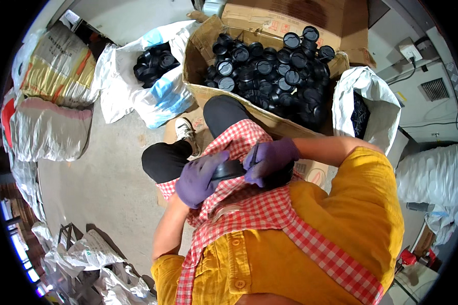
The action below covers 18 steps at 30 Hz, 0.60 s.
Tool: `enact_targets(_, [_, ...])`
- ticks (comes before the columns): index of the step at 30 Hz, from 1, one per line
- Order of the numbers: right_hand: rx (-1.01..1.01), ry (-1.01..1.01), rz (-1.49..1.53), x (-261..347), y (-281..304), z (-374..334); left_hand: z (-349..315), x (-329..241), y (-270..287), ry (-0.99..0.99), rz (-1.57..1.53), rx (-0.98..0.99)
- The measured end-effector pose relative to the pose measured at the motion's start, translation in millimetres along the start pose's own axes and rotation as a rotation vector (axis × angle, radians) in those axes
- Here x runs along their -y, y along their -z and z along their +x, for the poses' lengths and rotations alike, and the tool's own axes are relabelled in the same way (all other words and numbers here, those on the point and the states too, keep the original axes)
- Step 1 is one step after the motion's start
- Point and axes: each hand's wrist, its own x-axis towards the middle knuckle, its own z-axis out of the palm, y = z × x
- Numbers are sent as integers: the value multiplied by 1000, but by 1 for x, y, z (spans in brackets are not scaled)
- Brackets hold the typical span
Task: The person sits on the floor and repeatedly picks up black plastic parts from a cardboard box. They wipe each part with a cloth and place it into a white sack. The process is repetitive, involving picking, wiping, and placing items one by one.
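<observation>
Over my lap, both hands wear purple gloves and are closed around work. My left hand grips one side of a black round plastic part with a smooth curved wall. My right hand is curled at the other side of that part, with a thin dark object sticking up between thumb and fingers. Whether that object is a blade or another tool I cannot tell. Many similar black round plastic parts are heaped in the open cardboard box just beyond my knees.
Left of the box stands a white sack with black parts inside. Another white sack with black pieces stands at its right. Full sacks line the far left, and crumpled white bags lie at lower left. A cable hangs at right.
</observation>
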Motion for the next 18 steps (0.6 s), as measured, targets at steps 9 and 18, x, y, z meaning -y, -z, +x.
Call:
enact_targets(9, [277, 515, 66, 2, 20, 0, 23, -25, 31, -556, 321, -127])
enact_targets(18, [-775, -361, 661, -45, 45, -75, -84, 54, 75, 730, -683, -949])
